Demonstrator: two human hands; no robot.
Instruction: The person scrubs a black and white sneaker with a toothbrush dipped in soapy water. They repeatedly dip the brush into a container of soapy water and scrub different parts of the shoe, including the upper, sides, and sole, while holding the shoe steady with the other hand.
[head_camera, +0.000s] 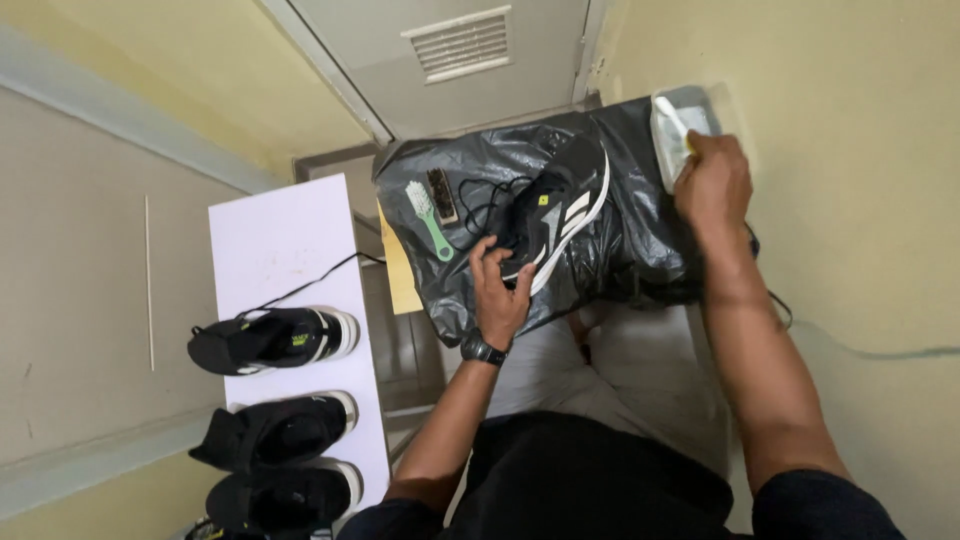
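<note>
One black sneaker (551, 215) lies centre on the black plastic sheet (640, 240), laces out | left hand (497, 285) fingers curled around its near end | right hand (712, 183) closed on a clear container (680, 125) far right | green brush (428, 215) untouched left | three shoes (275, 338) wait on the left shelf (270, 240).

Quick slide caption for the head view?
Left hand steadies black sneaker on black plastic sheet; right hand reaches clear container.
</note>
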